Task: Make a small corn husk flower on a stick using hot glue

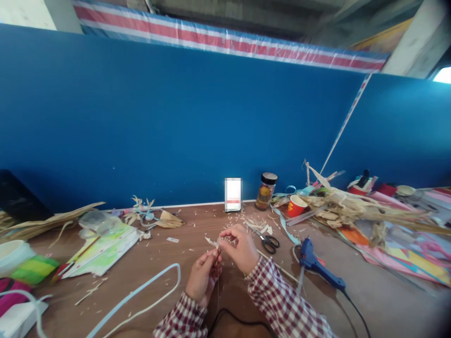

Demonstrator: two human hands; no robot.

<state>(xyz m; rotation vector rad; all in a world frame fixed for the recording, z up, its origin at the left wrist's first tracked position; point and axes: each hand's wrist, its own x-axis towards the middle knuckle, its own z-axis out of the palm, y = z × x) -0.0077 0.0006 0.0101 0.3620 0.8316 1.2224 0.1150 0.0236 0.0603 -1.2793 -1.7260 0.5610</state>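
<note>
My left hand (202,277) is closed around a thin stick held upright above the brown table (380,300). My right hand (239,246) pinches a small pale strip of dried husk (212,242) at the top of that stick. Both hands meet near the table's middle, close to my body. Both sleeves are red and white check. Black-handled scissors (268,240) lie just to the right of my right hand. A blue glue gun (317,265) lies further right with its black cord trailing to the near edge.
Dried husk pile (352,206) and a red paper cup (296,205) sit at the back right beside a dark-lidded jar (266,190). Coloured paper sheets (102,249) and a light blue strip (141,291) lie left. A blue partition wall (176,122) bounds the table's far edge.
</note>
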